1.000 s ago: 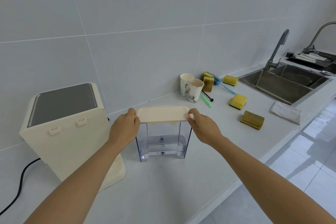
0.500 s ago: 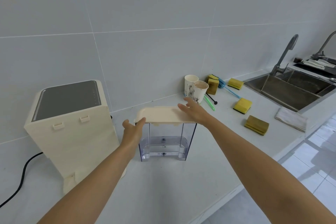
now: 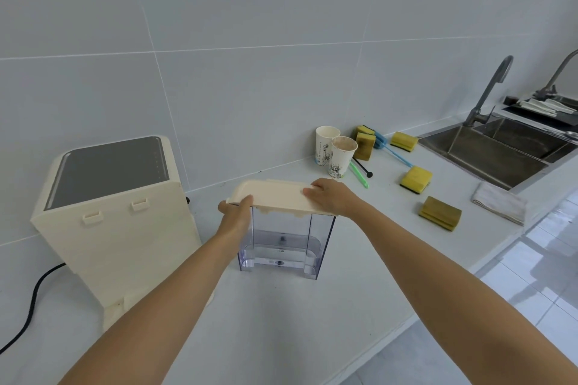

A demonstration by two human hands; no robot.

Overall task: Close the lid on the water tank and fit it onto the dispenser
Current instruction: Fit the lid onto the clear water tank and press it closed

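A clear plastic water tank [image 3: 281, 244] stands upright on the white counter, just right of the cream dispenser [image 3: 115, 222]. A cream lid [image 3: 275, 195] lies on top of the tank, its left end sticking out past the tank wall. My left hand [image 3: 236, 212] grips the lid's left end and the tank's upper left corner. My right hand [image 3: 331, 197] lies flat, palm down, on the lid's right end. The dispenser's back faces me with two small clips near its top.
Two paper cups [image 3: 336, 153] stand behind the tank by the wall. Several yellow sponges [image 3: 416, 178], a blue brush and a green stick lie to the right. A folded cloth [image 3: 500, 201] and a steel sink [image 3: 497, 150] are far right. A black cable [image 3: 31, 300] trails left of the dispenser.
My right hand shifted from pinching the lid's right edge to lying flat on top of it. My left hand slid down to the lid's left end. The lid sits lower on the tank.
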